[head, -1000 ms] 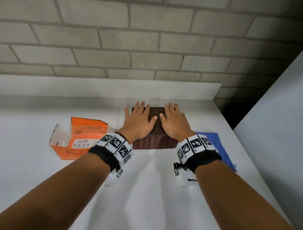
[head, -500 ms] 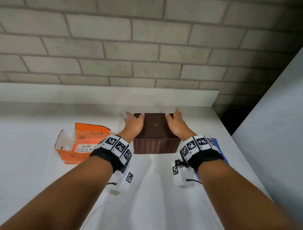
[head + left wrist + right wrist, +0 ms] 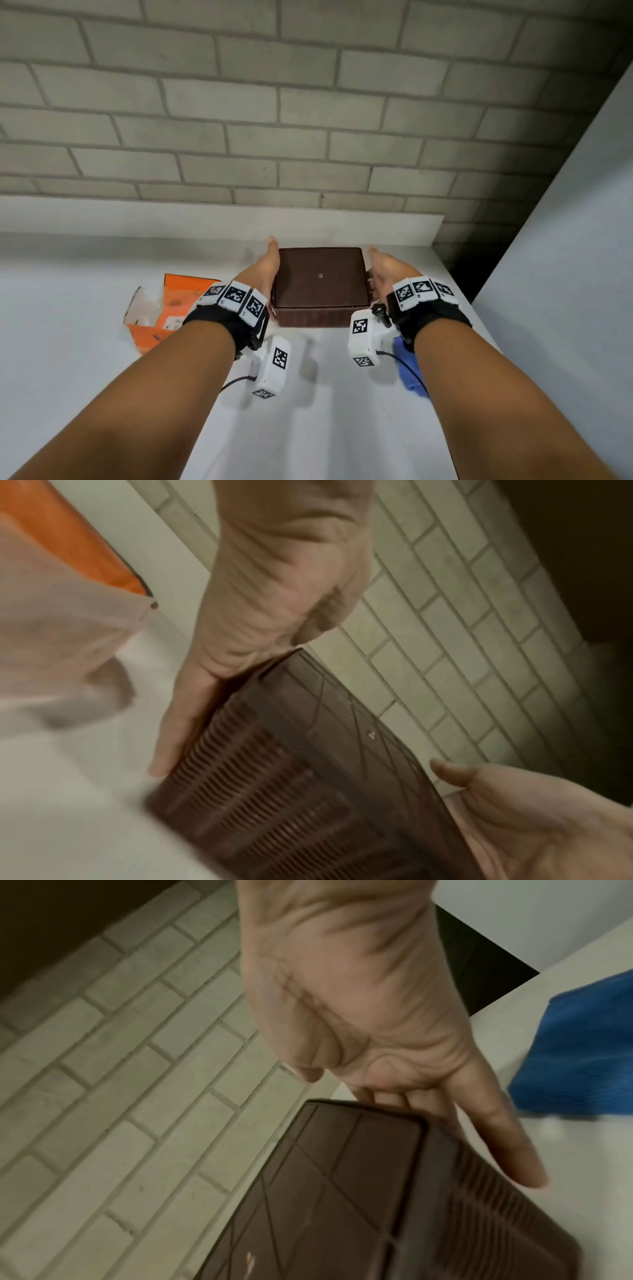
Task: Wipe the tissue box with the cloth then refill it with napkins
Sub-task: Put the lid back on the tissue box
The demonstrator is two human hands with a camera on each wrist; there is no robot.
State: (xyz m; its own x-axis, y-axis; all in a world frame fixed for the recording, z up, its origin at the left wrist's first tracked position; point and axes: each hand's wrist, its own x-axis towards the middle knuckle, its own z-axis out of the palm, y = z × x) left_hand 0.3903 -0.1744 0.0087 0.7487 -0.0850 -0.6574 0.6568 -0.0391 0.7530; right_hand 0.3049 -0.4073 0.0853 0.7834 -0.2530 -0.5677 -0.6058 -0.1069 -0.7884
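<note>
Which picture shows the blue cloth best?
The right wrist view: the blue cloth fills the right edge, big and bright. The head view shows only a strip of it behind the right forearm. The left wrist view shows none.

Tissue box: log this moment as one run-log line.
tissue box: on counter, lid closed | left hand: flat against its left side | right hand: at its right side | blue cloth: idle | napkin pack: idle

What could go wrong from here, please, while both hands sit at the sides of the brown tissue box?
1. The left hand and right hand meet the tissue box with straight fingers, not a wrapped grip, so it may slip if lifted.
2. The box stands close to the brick wall; pushed further, it could bump the ledge.
3. The blue cloth lies under the right forearm and could be dragged off the table.
</note>
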